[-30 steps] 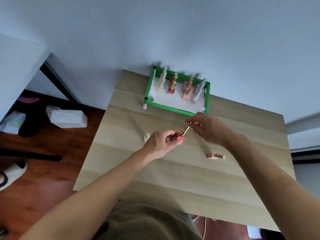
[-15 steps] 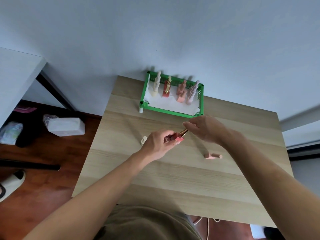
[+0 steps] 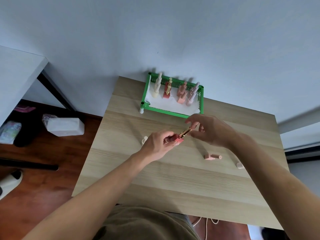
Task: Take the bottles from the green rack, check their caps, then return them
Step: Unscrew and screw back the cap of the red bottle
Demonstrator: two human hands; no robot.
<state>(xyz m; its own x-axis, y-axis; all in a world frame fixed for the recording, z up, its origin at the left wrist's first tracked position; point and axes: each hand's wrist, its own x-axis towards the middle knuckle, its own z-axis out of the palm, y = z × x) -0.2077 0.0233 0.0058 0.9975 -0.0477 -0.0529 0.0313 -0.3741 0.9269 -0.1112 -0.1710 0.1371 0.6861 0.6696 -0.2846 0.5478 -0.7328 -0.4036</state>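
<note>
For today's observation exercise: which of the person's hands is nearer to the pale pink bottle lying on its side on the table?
Right. The right hand is up and just left of the pale pink bottle; the left hand is farther off to its left.

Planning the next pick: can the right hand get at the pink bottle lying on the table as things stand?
Probably not at once: the right hand pinches the gold cap of the red bottle that the left hand grips. The pink bottle lies uncovered on the table just below it, so the way looks free once released.
</note>
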